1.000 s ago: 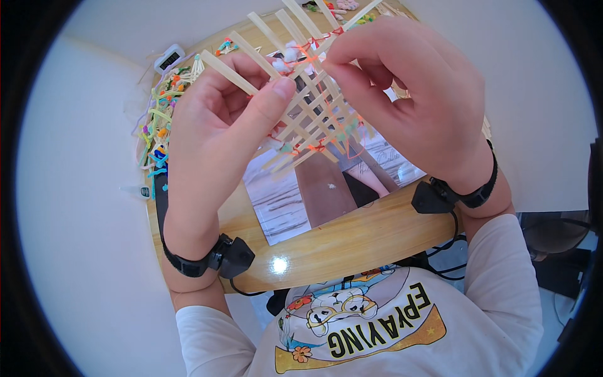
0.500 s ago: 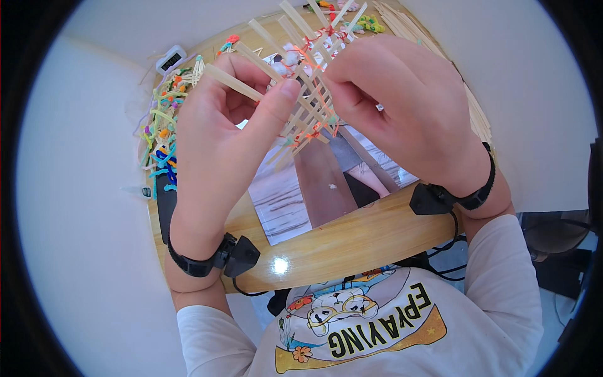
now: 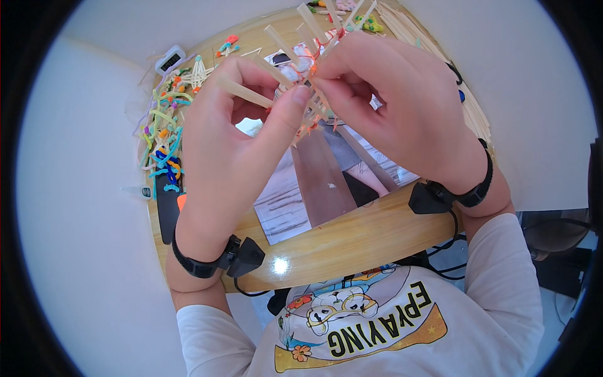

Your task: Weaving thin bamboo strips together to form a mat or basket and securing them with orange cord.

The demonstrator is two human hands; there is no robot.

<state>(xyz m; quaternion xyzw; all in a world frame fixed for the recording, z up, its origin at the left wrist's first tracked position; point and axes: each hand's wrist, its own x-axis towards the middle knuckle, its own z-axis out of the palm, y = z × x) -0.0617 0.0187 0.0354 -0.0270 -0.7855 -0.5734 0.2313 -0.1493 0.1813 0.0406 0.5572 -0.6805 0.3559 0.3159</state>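
Above the table I hold up an open lattice of pale, flat wooden strips (image 3: 282,44), tied at the crossings with thin orange-red strands. My left hand (image 3: 235,132) is closed on its left side, the thumb pressed over the strips and the fingers behind. My right hand (image 3: 396,107) pinches thumb and forefinger together at the lattice's middle, close by the left thumb tip. Whatever lies in that pinch is too small and covered to make out. Beside the pinch shows a white fluffy bit (image 3: 303,65). The right hand hides much of the lattice's right side.
Beneath the hands a large printed sheet (image 3: 326,188) lies on the wooden table (image 3: 352,245). Colourful fuzzy wire pieces (image 3: 164,141) crowd the left edge, near a small white digital device (image 3: 169,61) and a black flat object (image 3: 166,217). Long thin sticks (image 3: 411,31) lie along the right edge.
The lattice has tilted, so its lower crossings show less. My left hand has shifted slightly right, and my right fingertips have moved left, up to the left thumb.
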